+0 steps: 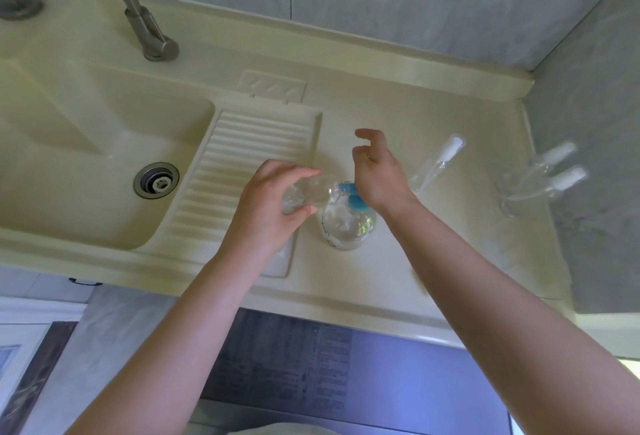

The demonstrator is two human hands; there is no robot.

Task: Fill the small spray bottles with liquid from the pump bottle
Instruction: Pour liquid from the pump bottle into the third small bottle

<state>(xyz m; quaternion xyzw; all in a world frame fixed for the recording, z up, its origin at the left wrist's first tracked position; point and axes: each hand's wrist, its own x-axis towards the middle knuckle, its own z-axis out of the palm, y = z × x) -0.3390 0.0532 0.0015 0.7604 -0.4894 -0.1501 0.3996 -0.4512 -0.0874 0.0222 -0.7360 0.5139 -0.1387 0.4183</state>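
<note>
A clear pump bottle (349, 230) with a blue pump head (353, 197) stands on the cream counter. My left hand (273, 206) grips a small clear bottle (313, 190), tilted on its side with its mouth against the blue nozzle. My right hand (377, 171) rests its palm on the pump head, fingers spread and lifted. A spray-top insert with its tube (438, 164) lies on the counter to the right. Two small spray bottles with white caps (540, 181) lie at the far right by the wall.
A sink basin (86, 171) with a metal drain (156, 180) lies at the left, a ribbed drainboard (249, 157) beside it. A metal faucet (145, 22) rises at the back. A tiled wall (595, 122) closes the right side.
</note>
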